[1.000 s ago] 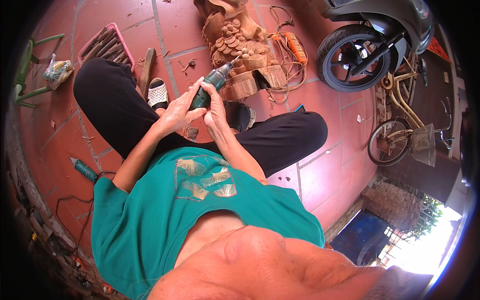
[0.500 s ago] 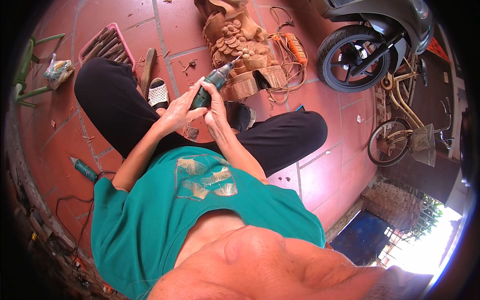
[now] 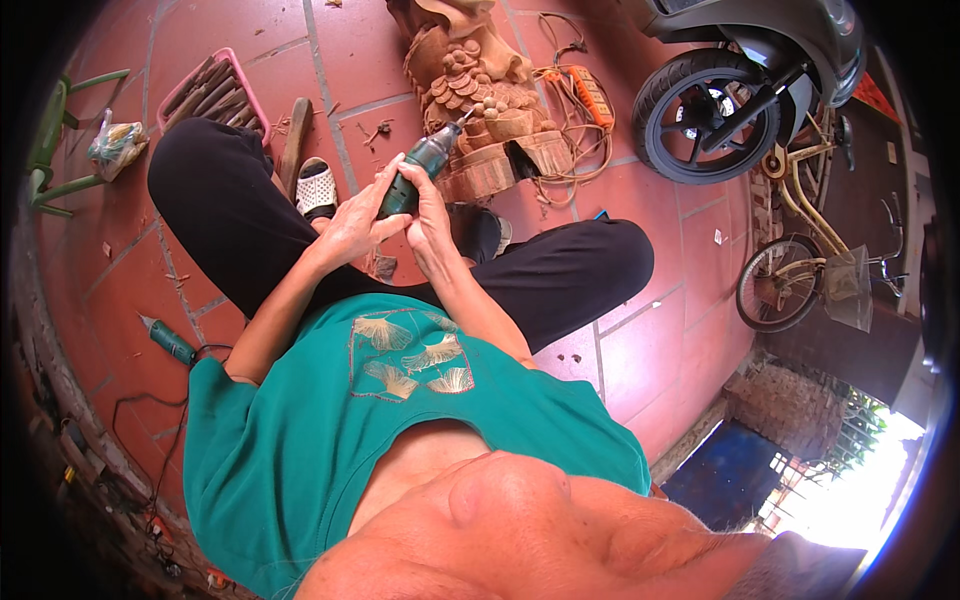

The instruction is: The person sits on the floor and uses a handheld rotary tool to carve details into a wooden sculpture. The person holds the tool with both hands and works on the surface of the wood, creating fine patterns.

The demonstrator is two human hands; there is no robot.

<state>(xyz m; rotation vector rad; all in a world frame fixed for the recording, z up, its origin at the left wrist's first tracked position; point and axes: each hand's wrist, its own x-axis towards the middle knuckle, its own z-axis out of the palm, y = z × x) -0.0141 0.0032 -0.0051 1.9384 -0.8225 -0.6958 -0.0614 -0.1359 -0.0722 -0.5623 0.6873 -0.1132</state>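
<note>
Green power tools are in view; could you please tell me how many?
2: one green tool in the left hand and right hand, pointed at the carving; a second tool on the tiled floor by the left elbow. More may be hidden.

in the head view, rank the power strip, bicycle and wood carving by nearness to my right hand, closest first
From the right hand:
1. Wood carving, just ahead
2. Orange power strip, ahead and rightward
3. Bicycle, far right

Daylight from lower right; opening blown out. Pinkish glare on floor tiles. Fisheye bends edges, black corners, left rim dim.
</note>
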